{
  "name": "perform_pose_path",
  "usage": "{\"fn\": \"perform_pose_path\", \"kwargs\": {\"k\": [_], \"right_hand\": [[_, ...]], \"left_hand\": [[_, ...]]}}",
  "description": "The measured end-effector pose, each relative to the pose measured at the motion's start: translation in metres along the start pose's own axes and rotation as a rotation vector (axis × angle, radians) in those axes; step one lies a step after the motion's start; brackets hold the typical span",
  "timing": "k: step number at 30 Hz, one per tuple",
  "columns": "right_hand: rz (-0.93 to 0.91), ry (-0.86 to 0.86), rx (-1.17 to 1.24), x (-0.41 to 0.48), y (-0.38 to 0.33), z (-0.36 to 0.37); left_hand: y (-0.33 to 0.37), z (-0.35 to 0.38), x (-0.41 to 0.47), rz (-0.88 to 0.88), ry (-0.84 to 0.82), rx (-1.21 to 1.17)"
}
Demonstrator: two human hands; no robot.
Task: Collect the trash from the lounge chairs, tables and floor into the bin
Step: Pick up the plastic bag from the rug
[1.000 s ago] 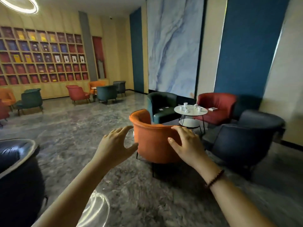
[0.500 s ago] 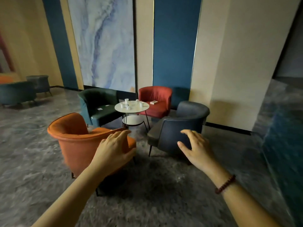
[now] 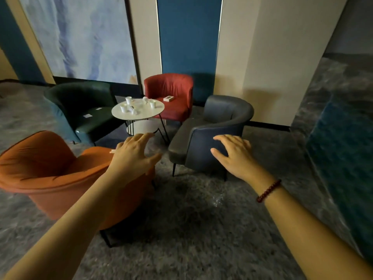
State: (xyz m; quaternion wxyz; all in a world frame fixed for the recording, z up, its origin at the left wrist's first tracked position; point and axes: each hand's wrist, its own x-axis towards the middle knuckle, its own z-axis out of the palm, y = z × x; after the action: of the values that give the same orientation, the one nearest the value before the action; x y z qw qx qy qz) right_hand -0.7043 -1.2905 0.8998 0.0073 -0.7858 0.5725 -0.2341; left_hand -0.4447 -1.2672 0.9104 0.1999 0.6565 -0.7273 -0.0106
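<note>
Head camera: from left to right, an orange chair, my empty left hand with fingers spread, a round white table littered with paper cups, then my right hand, also spread and empty, before a blue-grey chair.

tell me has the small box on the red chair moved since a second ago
No. The box lies on the same front part of the red chair seat, beside the round table. Only the camera has moved, coming closer and swinging right.
</note>
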Motion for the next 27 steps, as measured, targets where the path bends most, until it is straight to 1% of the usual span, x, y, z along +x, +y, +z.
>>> {"fn": "perform_pose_path", "kwargs": {"k": [2, 6, 10, 15, 19, 23, 27], "right_hand": [[0.051, -0.024, -0.012, 0.016, 0.018, 0.012], [0.129, -0.007, -0.031, 0.058, 0.055, 0.034], [0.167, -0.004, -0.012, 0.11, 0.092, 0.062], [0.225, -0.024, 0.026, 0.179, 0.15, 0.101], [0.268, -0.047, 0.061, 0.225, 0.192, 0.15], [0.34, -0.112, 0.095, 0.246, 0.229, 0.205], [0.41, -0.136, 0.09, 0.269, 0.276, 0.252]], "left_hand": [[0.001, 0.018, 0.031, 0.042, -0.031, -0.033], [0.009, 0.053, 0.094, 0.149, -0.07, -0.042], [0.008, 0.094, 0.161, 0.201, -0.086, -0.053], [0.012, 0.143, 0.259, 0.235, -0.155, -0.084], [0.015, 0.198, 0.329, 0.258, -0.199, -0.102], [0.008, 0.268, 0.372, 0.277, -0.319, -0.115], [0.005, 0.337, 0.417, 0.327, -0.408, -0.127]]}}
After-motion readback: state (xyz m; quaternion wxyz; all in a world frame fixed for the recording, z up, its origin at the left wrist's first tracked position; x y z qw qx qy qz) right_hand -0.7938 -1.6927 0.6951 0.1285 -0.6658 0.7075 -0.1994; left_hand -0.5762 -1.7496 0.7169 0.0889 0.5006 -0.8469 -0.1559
